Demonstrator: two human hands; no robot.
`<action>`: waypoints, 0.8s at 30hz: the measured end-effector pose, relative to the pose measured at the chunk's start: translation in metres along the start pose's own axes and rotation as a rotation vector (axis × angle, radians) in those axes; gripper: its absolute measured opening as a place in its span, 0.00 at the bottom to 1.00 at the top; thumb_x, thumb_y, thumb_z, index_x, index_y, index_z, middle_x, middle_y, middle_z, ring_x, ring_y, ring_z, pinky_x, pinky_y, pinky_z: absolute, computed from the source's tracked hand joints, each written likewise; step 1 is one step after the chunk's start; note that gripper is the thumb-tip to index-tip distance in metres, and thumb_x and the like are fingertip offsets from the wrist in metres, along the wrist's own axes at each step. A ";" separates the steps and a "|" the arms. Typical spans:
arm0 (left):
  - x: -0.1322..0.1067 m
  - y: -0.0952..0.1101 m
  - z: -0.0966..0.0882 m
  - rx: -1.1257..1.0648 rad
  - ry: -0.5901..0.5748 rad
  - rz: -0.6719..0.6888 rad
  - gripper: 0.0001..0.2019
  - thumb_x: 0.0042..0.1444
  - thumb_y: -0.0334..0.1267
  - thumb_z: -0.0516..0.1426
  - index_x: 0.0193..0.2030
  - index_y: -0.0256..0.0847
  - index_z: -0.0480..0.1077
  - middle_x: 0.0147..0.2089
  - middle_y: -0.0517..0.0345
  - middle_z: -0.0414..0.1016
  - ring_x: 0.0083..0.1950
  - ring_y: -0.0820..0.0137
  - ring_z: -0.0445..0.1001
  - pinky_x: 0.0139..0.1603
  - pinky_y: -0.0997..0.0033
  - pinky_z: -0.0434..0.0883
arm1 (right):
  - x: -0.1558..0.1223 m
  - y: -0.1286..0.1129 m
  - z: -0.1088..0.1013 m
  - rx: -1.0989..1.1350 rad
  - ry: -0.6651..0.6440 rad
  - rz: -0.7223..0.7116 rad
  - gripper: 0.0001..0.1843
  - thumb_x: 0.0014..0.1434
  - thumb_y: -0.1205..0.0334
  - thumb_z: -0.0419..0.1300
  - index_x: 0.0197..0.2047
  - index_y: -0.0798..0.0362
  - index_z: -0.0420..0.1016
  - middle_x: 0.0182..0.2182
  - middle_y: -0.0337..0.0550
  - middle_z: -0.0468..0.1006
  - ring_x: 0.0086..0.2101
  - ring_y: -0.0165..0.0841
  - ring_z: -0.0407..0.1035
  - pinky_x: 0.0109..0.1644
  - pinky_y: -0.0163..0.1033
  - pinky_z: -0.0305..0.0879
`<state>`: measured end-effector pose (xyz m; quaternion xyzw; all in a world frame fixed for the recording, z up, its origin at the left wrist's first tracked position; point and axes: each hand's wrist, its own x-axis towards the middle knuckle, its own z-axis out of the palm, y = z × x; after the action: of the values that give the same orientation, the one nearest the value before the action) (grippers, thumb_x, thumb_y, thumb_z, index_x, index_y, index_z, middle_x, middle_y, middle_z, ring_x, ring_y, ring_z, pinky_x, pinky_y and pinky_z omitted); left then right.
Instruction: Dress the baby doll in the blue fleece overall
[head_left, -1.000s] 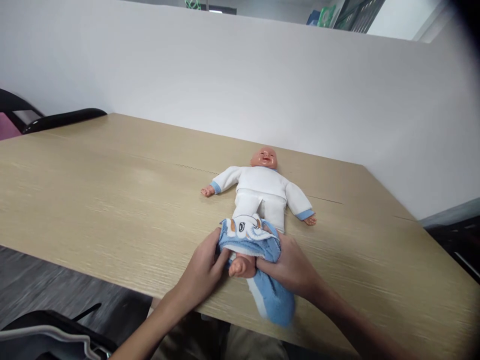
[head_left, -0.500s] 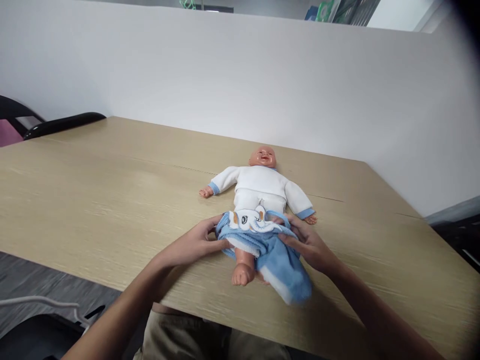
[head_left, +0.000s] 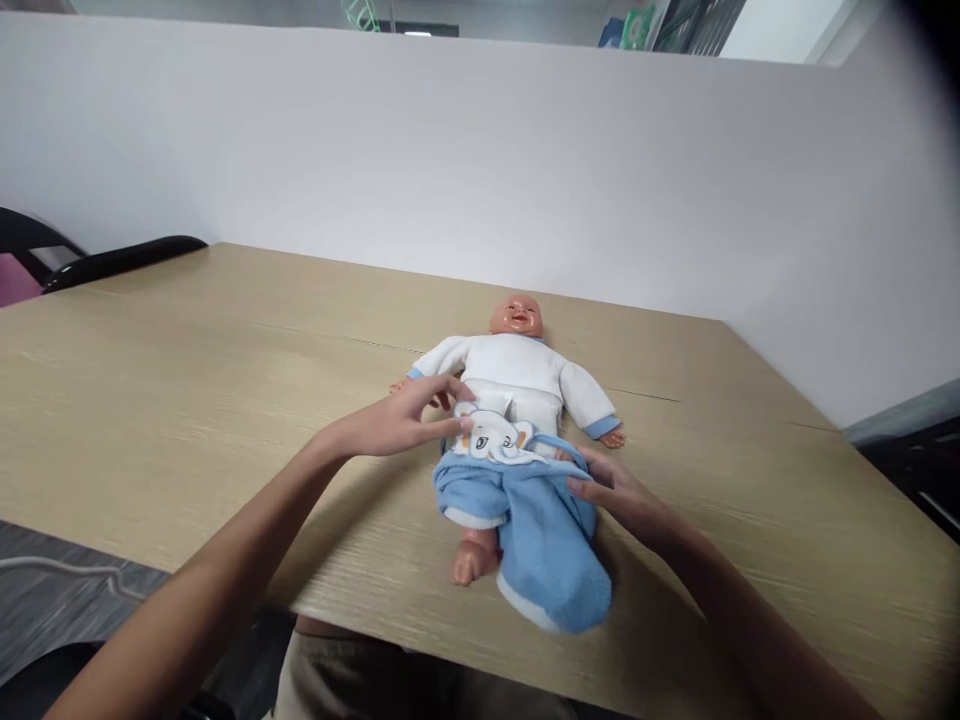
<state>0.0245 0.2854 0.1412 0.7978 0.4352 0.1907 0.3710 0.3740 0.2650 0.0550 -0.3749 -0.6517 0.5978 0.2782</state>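
Note:
A baby doll (head_left: pixel 518 318) in a white long-sleeved top (head_left: pixel 510 362) lies on its back, head away from me. Blue overalls (head_left: pixel 555 545) with a white elephant face on the bib are around its legs. One bare foot (head_left: pixel 474 562) sticks out of the left leg opening; the other trouser leg hangs loose over the hidden foot. My left hand (head_left: pixel 409 418) is at the bib's upper left corner, its thumb and fingers apart, the thumb against the elephant's ear. My right hand (head_left: pixel 611 490) grips the overalls' right side near the strap, thumb on top.
The wooden table (head_left: pixel 225 400) runs up to a white partition (head_left: pixel 450 160) behind the doll. A black chair (head_left: pixel 124 262) stands at the far left. Dark furniture (head_left: pixel 915 470) shows at the right edge. A white cable (head_left: pixel 67 568) lies at lower left.
My left hand has let go of the overalls' left side and moved up to the bib corner. The left trouser leg now lies lower and straighter. My right hand keeps its hold.

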 end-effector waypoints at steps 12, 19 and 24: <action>0.084 0.042 0.008 0.175 -0.567 0.193 0.25 0.50 0.61 0.70 0.37 0.40 0.71 0.29 0.64 0.66 0.30 0.70 0.63 0.33 0.69 0.60 | 0.004 0.012 0.012 0.282 0.085 -0.022 0.27 0.58 0.53 0.77 0.57 0.43 0.77 0.49 0.39 0.81 0.46 0.34 0.76 0.49 0.35 0.72; 0.102 0.026 0.029 -0.229 -0.682 0.301 0.19 0.54 0.47 0.70 0.41 0.41 0.68 0.33 0.65 0.68 0.34 0.71 0.67 0.32 0.73 0.62 | -0.005 -0.013 0.006 -0.094 -0.188 -0.036 0.24 0.60 0.48 0.74 0.57 0.45 0.80 0.49 0.42 0.81 0.52 0.42 0.74 0.59 0.45 0.70; 0.102 0.021 0.038 -0.299 -0.775 0.275 0.19 0.52 0.48 0.73 0.43 0.41 0.73 0.38 0.63 0.75 0.40 0.67 0.74 0.41 0.71 0.70 | -0.008 0.001 0.007 0.158 0.084 -0.090 0.26 0.63 0.40 0.69 0.59 0.43 0.79 0.49 0.42 0.82 0.46 0.38 0.76 0.49 0.39 0.73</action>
<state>0.1154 0.3469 0.1302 0.7986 0.1209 -0.0143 0.5895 0.3731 0.2544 0.0535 -0.3469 -0.6065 0.6178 0.3608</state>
